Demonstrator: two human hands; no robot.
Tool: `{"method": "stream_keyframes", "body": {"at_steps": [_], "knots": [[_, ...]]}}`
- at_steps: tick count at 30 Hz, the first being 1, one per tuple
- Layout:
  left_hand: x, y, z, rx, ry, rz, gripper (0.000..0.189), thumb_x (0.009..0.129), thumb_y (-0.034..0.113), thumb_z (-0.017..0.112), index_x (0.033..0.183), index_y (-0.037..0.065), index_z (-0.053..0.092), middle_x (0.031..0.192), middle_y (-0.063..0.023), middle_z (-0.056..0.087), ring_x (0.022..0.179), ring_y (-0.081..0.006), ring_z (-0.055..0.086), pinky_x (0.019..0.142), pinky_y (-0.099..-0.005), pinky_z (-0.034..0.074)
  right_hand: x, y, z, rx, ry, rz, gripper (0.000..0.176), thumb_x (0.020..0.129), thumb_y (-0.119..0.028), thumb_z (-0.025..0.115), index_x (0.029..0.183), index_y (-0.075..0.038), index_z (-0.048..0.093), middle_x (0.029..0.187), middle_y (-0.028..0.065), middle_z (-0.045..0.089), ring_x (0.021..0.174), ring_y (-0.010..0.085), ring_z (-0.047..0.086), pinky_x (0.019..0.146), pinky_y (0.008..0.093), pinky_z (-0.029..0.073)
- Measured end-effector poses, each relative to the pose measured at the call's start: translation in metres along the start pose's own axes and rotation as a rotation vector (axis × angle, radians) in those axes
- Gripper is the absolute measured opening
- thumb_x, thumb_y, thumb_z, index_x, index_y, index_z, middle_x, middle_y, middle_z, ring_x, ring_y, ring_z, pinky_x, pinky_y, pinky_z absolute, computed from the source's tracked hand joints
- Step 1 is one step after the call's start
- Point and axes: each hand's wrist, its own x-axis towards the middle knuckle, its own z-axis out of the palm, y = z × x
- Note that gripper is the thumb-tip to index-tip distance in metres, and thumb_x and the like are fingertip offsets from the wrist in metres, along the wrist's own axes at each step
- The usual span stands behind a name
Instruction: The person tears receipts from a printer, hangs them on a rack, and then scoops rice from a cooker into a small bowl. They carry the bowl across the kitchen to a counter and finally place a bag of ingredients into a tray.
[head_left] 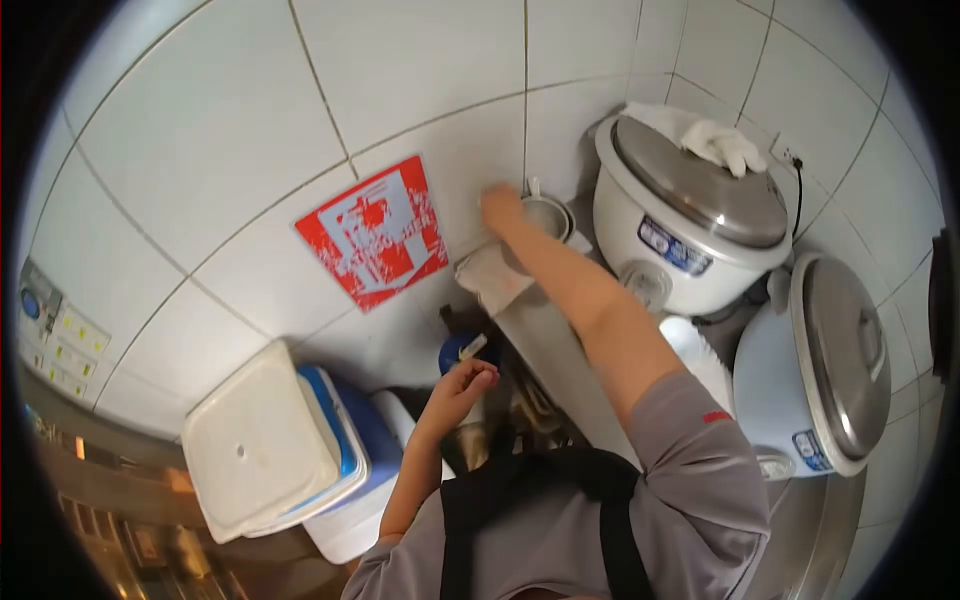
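Observation:
My right hand point(500, 209) reaches out to the tiled wall, just left of a round light-coloured pot point(551, 217) on the steel counter. Its fingers are blurred and turned away, so any grip is hidden. Below it a pale folded cloth point(496, 279) lies over the counter's edge. My left hand point(461, 394) hangs low in front of my body with its fingers curled in, and I see nothing in them. Just beyond that hand is a blue object point(455, 352) with a white piece point(473, 346) on it.
Two large rice cookers stand at the right, one white point(625, 220) with white gloves point(722, 146) on its lid, one bluish point(768, 370). At the lower left is a blue bin point(345, 425) with a cream lid point(258, 445). A red sign point(378, 232) is on the wall.

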Motion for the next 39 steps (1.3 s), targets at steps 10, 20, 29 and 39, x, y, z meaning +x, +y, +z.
{"method": "stream_keyframes", "body": {"at_steps": [10, 20, 29, 39], "knots": [[0.172, 0.022, -0.057, 0.547, 0.203, 0.184, 0.025, 0.081, 0.023, 0.057, 0.088, -0.001, 0.059, 0.076, -0.0125, 0.061, 0.070, -0.0185, 0.058, 0.065, -0.0279, 0.044, 0.016, 0.072, -0.089, 0.744, -0.177, 0.127, 0.029, 0.065, -0.014, 0.069, 0.088, -0.002, 0.055, 0.077, 0.0183, 0.058, 0.077, 0.0324, 0.057, 0.066, 0.0376, 0.043], [0.318, 0.029, -0.040, 1.077, 0.301, 0.351, 0.025, 0.078, 0.025, 0.055, 0.081, 0.001, 0.062, 0.083, -0.0170, 0.061, 0.078, -0.0325, 0.059, 0.069, -0.0405, 0.046, -0.070, 0.090, -0.156, 0.825, 0.223, 0.503, 0.022, 0.076, -0.004, 0.060, 0.074, -0.003, 0.039, 0.060, 0.0050, 0.051, 0.051, 0.0077, 0.049, 0.047, 0.0234, 0.039], [0.393, 0.052, 0.004, 1.267, 0.266, 0.236, 0.025, 0.071, 0.025, 0.062, 0.081, 0.003, 0.061, 0.082, -0.0163, 0.062, 0.081, -0.0311, 0.059, 0.071, -0.0388, 0.047, -0.133, 0.054, -0.140, 0.763, 0.209, 0.569, 0.015, 0.074, -0.002, 0.056, 0.086, 0.004, 0.049, 0.082, 0.0175, 0.054, 0.075, 0.0319, 0.053, 0.067, 0.0351, 0.042], [0.363, 0.093, 0.017, 0.864, 0.168, 0.631, 0.026, 0.069, 0.017, 0.066, 0.089, 0.005, 0.055, 0.076, -0.0099, 0.062, 0.072, -0.0223, 0.062, 0.064, -0.0317, 0.048, -0.144, 0.054, -0.164, 0.271, -0.101, 0.548, 0.034, 0.066, 0.005, 0.052, 0.100, 0.005, 0.053, 0.089, 0.0207, 0.053, 0.080, 0.0366, 0.055, 0.071, 0.0403, 0.045]]}}
